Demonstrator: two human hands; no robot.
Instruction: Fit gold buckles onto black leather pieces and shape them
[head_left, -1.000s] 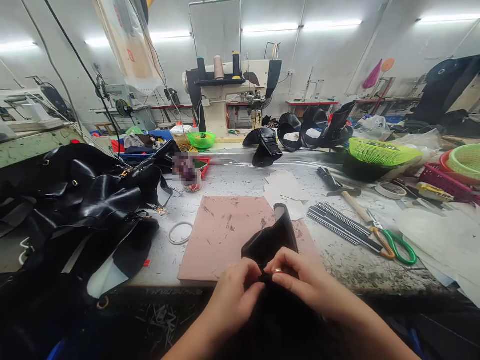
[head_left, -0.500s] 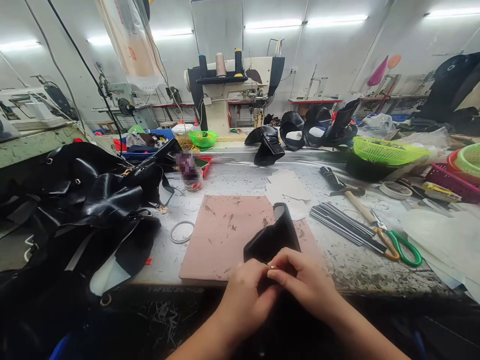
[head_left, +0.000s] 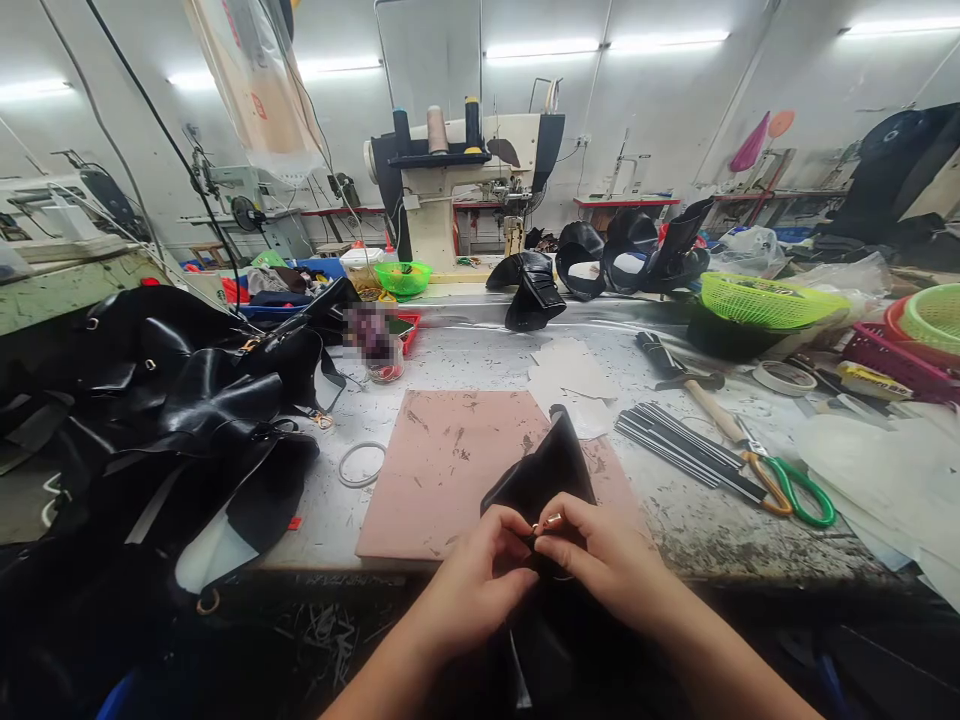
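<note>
A black leather piece (head_left: 551, 462) lies partly on a pink board (head_left: 431, 450) and hangs over the bench's front edge toward me. My right hand (head_left: 611, 550) is closed, pinching a small gold-coloured buckle (head_left: 553, 520) between thumb and forefinger. My left hand (head_left: 480, 570) meets it from the left, its fingertips closed on a dark bit of the leather beside the buckle. The fingers hide exactly how leather and buckle join. Below my hands, more black material and a thin pale strip hang down.
Black leather pieces with buckles (head_left: 217, 390) heap at left. A grey ring (head_left: 361, 464) lies beside the board. At right are black strips (head_left: 686, 450), green-and-orange-handled scissors (head_left: 802, 492), a hammer (head_left: 709, 405) and a tape roll (head_left: 784, 377). A sewing machine (head_left: 431, 200) stands behind.
The fingertips of my left hand have spread a little from its thumb, and the buckle shows more in my right hand. The leather's far end has folded to a narrower point. The view shifted slightly.
</note>
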